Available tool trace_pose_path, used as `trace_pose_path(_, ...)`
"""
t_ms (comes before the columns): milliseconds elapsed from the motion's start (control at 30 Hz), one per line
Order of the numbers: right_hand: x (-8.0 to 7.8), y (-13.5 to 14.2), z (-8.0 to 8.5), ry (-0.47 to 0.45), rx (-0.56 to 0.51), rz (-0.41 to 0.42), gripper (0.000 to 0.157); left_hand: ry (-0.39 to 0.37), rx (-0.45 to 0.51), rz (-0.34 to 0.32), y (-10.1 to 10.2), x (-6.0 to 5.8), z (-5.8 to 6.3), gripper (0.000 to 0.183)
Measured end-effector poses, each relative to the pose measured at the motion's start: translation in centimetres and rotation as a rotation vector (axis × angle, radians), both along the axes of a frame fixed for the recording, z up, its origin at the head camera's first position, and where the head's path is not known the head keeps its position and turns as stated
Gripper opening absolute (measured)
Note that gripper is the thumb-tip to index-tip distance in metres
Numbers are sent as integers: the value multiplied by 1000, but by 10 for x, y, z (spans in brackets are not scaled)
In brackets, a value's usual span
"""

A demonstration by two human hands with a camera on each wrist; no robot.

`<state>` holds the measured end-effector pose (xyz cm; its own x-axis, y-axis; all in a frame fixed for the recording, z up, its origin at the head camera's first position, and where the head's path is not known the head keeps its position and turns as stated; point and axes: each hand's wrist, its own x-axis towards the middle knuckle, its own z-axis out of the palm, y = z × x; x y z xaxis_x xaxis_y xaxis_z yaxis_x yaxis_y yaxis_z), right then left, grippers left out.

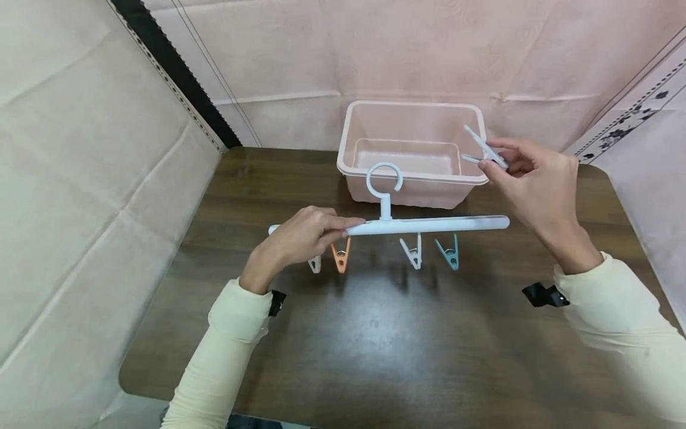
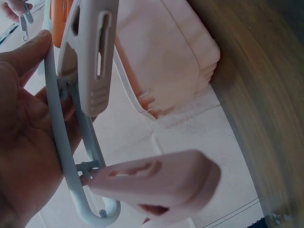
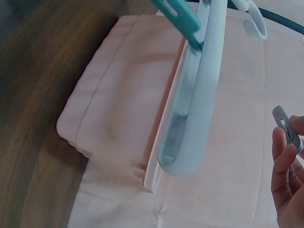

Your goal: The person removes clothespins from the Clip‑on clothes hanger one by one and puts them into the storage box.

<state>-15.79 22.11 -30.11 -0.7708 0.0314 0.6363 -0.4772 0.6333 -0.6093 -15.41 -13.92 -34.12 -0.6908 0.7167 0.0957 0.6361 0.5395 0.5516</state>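
Note:
My left hand (image 1: 300, 238) grips the left part of a pale blue clothes hanger (image 1: 439, 224), held level above the table with its hook upward. Several clothespins hang from its bar: a teal one (image 1: 453, 258) and a white one (image 1: 415, 258) right of the hook, an orange one (image 1: 341, 263) and a pale one (image 1: 315, 266) by my left fingers. A pink clothespin (image 2: 156, 175) shows at the hanger's left end in the left wrist view. My right hand (image 1: 543, 185) pinches a light grey clothespin (image 1: 495, 156) by its handle end, jaws pointing left, over the basin's right rim.
Behind the hanger a pale pink plastic basin (image 1: 412, 192) stands at the back of the dark wooden table (image 1: 364, 345). Light patterned cloth (image 1: 289, 53) hangs behind and at both sides. Black straps (image 1: 543, 295) show near both wrists.

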Motion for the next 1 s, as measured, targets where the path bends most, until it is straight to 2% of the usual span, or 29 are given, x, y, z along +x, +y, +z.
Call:
trace_pose_path(167,-8,9,3,-99,-20,16,29,5,0,0,3,1,-1,40)
trace_pose_path(333,-13,13,5,-180,-38,-3,30,9,-7,-2,5,2,-3,40)
trace_pose_path(667,-38,5,-2,-236,-27,23,30,14,2,18,0,7,-6,40)
trace_pose_path(800,-47,5,-7,-269,21,14,31,14,5,25,-2,8,-8,40)
trace_pose_path(1000,-54,11,-10,-270,118,2,29,23,19,10,-2,8,-9,41)
